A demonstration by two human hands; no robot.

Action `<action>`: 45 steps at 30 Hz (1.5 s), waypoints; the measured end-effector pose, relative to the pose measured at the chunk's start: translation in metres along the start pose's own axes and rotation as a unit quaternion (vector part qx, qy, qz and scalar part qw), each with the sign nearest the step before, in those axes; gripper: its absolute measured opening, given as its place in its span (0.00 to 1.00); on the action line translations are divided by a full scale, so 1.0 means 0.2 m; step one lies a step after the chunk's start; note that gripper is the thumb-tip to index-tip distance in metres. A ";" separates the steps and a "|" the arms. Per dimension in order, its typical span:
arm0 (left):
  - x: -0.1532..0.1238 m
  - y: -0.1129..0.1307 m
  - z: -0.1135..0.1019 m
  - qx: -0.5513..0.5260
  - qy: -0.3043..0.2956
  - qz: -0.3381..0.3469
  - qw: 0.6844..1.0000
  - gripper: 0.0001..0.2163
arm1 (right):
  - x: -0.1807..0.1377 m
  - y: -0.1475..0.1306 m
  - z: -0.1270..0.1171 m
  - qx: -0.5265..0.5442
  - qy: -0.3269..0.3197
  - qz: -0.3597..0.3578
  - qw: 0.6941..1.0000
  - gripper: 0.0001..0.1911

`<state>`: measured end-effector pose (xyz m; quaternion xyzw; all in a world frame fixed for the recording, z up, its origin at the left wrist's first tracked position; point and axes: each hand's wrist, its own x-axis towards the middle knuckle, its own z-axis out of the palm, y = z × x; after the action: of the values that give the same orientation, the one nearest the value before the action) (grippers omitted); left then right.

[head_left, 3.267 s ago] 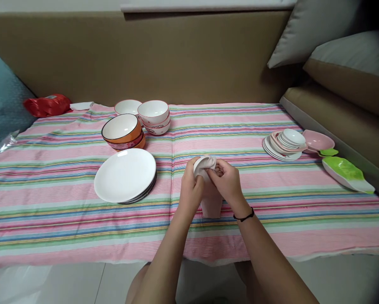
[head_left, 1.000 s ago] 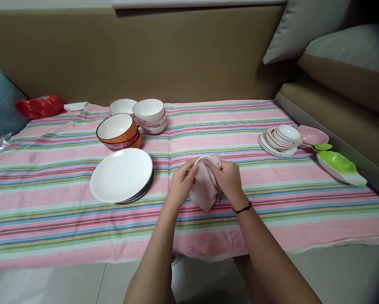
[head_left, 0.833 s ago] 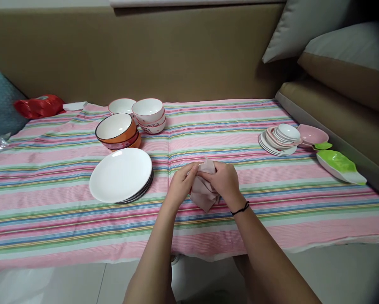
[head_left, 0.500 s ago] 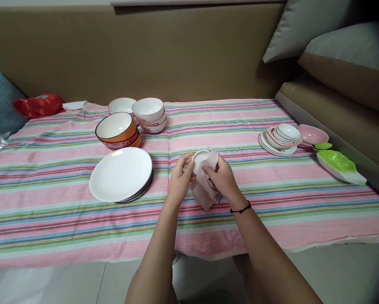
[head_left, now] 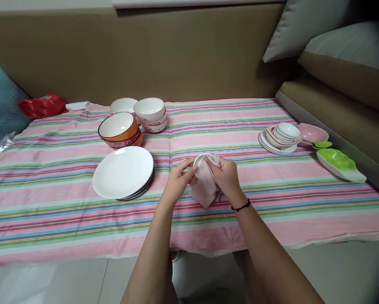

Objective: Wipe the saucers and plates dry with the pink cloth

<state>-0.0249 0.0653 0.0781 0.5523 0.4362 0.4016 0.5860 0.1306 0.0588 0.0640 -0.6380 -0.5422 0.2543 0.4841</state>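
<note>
Over the middle of the striped cloth (head_left: pixel 50 219), my left hand (head_left: pixel 179 181) grips a small white dish (head_left: pixel 198 161) by its rim, fingers curled round it. My right hand (head_left: pixel 226 177), with a black band at the wrist, is closed on a pale pink cloth (head_left: pixel 204 188) and presses it against the dish. The cloth hangs down below both hands and hides most of the dish.
A stack of white plates (head_left: pixel 123 177) lies left of my hands. Behind it stand orange bowls (head_left: pixel 120 128) and white bowls (head_left: pixel 150 113). At the right are small stacked dishes (head_left: pixel 281 137), a pink bowl (head_left: pixel 312 135) and a green leaf-shaped dish (head_left: pixel 339 164). A red bag (head_left: pixel 42 105) lies far left.
Both hands keep the dish and cloth in the same spot. The cloth has shifted over the dish, first covering it, then showing its rim again. The view has moved slightly.
</note>
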 end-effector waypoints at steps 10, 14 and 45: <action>-0.03 -0.02 -0.01 0.031 -0.070 0.045 0.996 0.26 | -0.02 0.01 0.02 -0.021 -0.050 -0.018 0.998 0.21; -0.01 -0.03 -0.01 0.007 -0.015 0.023 1.000 0.22 | 0.00 0.02 0.02 0.041 -0.095 -0.008 0.995 0.11; 0.01 -0.04 0.03 -0.012 0.112 0.031 0.993 0.17 | 0.00 -0.02 -0.01 0.010 -0.021 -0.010 1.000 0.15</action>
<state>-0.0191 0.0641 0.0709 0.5099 0.4772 0.4842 0.5271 0.1307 0.0590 0.0678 -0.6223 -0.5559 0.2677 0.4817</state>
